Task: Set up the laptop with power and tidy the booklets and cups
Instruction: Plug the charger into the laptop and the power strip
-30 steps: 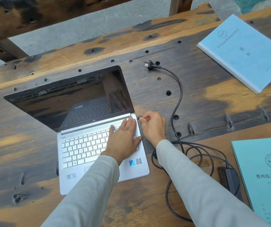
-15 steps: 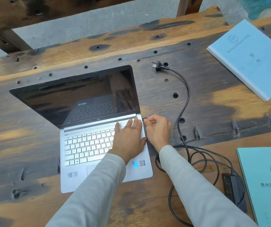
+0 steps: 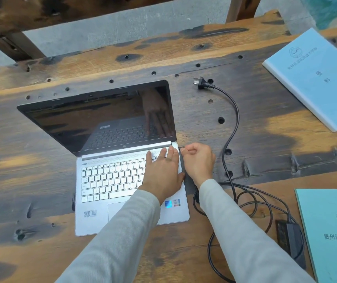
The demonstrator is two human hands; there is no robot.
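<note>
A: Fingers first: the right hand is curled closed, pinching a small dark connector tip right at the laptop's right edge, by the hinge. The left hand lies flat with fingers spread straight, pressing on the right end of the keyboard.

B: And the big things?

A: A worn wooden table, drilled with round holes, carries everything. The silver laptop sits open left of centre, its screen dark and mirroring the keys and a hand.

B: Booklets?

A: Two. A pale blue booklet lies at the far right, angled. A teal booklet lies at the near right, cut by the frame edge.

B: The power gear?

A: A black power brick rests just beside the teal booklet. Its black cable loops near the right forearm and runs away to a wall plug lying loose on the table, beyond the laptop's right corner.

B: Cups?

A: Can't tell; nothing shows.
</note>
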